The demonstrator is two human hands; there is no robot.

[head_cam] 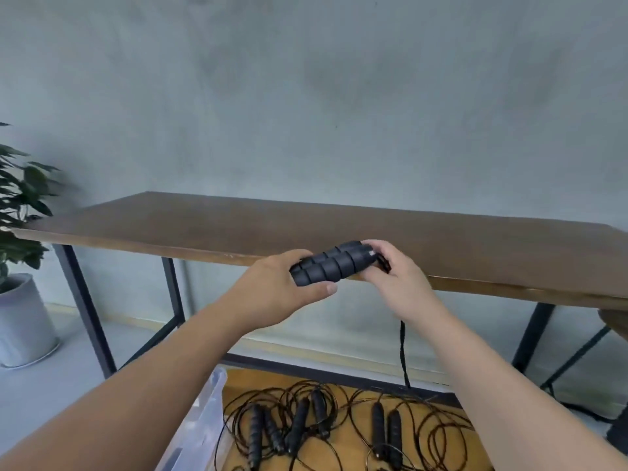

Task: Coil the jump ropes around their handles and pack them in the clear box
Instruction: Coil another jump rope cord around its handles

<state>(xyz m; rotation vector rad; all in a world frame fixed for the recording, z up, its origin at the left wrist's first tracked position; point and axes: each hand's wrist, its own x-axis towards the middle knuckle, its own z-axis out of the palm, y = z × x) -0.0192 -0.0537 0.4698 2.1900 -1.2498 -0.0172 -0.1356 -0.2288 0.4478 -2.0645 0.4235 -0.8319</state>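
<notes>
Paired jump-rope handles, two black ribbed grips side by side, held in the air just above the near edge of the counter; long axis near-horizontal, running from lower left to upper right, cap end toward the right; left hand wrapped round the left end, thumb beneath; right hand pinching the right end, where a dark strap hangs down toward the floor. Likely risk: slack in the hanging length would let turns slide off the ribbed grips, and a loosened left grip would let the two handles splay apart. Below, loose jump ropes lie tangled on the floor, just right of the clear box; snagging there could drag on the coil; a potted plant stands far left.
</notes>
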